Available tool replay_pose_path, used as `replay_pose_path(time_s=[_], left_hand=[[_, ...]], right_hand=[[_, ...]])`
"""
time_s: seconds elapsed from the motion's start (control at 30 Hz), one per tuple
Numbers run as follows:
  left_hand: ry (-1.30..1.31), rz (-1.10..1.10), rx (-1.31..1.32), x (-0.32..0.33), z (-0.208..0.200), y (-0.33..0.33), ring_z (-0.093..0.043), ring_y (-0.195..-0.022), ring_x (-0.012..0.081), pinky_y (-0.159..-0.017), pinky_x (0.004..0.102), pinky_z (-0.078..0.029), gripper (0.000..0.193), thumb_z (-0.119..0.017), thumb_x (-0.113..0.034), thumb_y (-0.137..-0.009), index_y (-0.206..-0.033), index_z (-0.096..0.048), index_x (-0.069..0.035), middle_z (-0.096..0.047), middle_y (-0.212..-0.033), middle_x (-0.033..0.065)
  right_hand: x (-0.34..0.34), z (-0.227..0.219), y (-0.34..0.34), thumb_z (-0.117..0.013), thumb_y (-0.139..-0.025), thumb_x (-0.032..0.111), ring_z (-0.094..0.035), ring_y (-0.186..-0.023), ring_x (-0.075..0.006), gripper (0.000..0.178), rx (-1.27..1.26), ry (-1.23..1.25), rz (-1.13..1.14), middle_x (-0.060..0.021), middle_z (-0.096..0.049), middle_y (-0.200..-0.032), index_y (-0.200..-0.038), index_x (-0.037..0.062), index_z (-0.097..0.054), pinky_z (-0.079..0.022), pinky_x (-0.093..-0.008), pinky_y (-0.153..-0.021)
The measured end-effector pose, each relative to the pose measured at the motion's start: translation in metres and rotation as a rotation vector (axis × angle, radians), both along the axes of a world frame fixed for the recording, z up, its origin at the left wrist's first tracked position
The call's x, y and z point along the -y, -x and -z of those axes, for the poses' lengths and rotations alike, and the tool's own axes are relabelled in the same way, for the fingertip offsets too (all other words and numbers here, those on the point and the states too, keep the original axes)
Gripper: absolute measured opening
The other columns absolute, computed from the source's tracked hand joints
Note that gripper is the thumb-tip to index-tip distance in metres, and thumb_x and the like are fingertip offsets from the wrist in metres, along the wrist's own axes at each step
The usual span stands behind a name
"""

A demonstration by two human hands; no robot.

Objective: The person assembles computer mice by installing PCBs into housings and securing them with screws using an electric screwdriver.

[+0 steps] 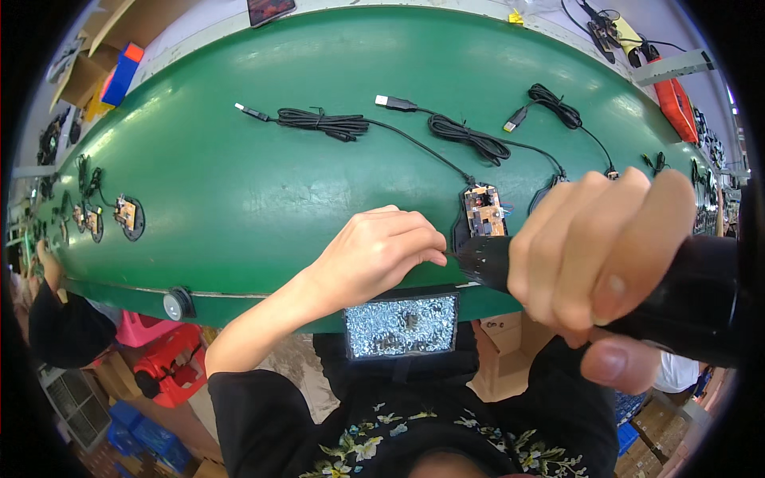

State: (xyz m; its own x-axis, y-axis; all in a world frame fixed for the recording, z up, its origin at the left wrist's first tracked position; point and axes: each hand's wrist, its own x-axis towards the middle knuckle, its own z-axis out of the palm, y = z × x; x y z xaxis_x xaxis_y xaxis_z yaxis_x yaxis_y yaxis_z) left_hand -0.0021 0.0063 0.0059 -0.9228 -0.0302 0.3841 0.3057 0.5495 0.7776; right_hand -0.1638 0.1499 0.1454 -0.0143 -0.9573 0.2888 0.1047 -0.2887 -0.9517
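My right hand (594,255) is wrapped round a black electric screwdriver (689,295), whose tapered nose points left toward the board. In front of that nose lies a black mouse base with a tan circuit board (484,209), on the green work surface, its lower part hidden by the tool. My left hand (388,245) is closed in a pinch beside the base's lower left edge, close to the screwdriver's tip; what the fingertips hold is too small to make out. A shallow tray of small shiny screws (374,328) sits at the near edge, just below my left hand.
Black coiled USB cables (323,123) lie beyond my hands, one wired to the board. Further mouse bases (129,217) lie at the left, and others at the right, partly behind my right hand. A person's hand (49,267) shows at the far left. A phone (269,11) rests at the back.
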Motion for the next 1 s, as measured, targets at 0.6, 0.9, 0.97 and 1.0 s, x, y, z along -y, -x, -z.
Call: replay_pose_path(time_s=[0.6, 0.9, 0.97, 1.0], left_hand=[[0.914, -1.137, 0.572, 0.235, -0.015, -0.17, -0.055, -0.116, 0.0426, -0.095, 0.0489, -0.046, 0.03, -0.068, -0.028, -0.089, -0.086, -0.065, 0.002, -0.066, -0.102, 0.0244], [0.571, -0.816, 0.492, 0.144, -0.025, -0.134, -0.055, -0.124, 0.0399, -0.097, 0.0432, -0.046, 0.018, -0.071, -0.014, -0.084, -0.083, -0.06, 0.0, -0.059, -0.128, 0.0267], [0.52, -0.638, 0.382, 0.1, -0.034, -0.098, -0.058, -0.119, 0.0386, -0.097, 0.0413, -0.048, 0.016, -0.072, -0.013, -0.082, -0.084, -0.061, -0.001, -0.058, -0.13, 0.0228], [0.423, -0.533, 0.387, 0.082, -0.041, -0.082, -0.059, -0.117, 0.0381, -0.096, 0.0404, -0.049, 0.016, -0.073, -0.012, -0.08, -0.086, -0.061, -0.002, -0.06, -0.129, 0.0205]], right_hand=[[-0.011, 0.008, -0.001, -0.078, -0.069, 0.01, -0.052, -0.04, -0.0116, 0.039, 0.09, 0.269, 0.188, 0.0019, -0.054, -0.055, -0.093, 0.0075, -0.048, -0.047, -0.024, -0.042], [-0.011, 0.004, 0.0, -0.078, -0.068, 0.009, -0.052, -0.039, -0.0124, 0.039, 0.079, 0.257, 0.215, 0.001, -0.055, -0.055, -0.093, 0.0074, -0.049, -0.047, -0.0251, -0.041], [-0.013, 0.002, 0.0, -0.077, -0.069, 0.009, -0.051, -0.039, -0.0121, 0.038, 0.104, 0.278, 0.214, 0.0009, -0.054, -0.055, -0.094, 0.0073, -0.048, -0.047, -0.0248, -0.04], [-0.013, 0.002, -0.001, -0.076, -0.069, 0.01, -0.051, -0.038, -0.012, 0.038, 0.113, 0.289, 0.214, 0.0009, -0.054, -0.056, -0.094, 0.0073, -0.048, -0.046, -0.0247, -0.04]])
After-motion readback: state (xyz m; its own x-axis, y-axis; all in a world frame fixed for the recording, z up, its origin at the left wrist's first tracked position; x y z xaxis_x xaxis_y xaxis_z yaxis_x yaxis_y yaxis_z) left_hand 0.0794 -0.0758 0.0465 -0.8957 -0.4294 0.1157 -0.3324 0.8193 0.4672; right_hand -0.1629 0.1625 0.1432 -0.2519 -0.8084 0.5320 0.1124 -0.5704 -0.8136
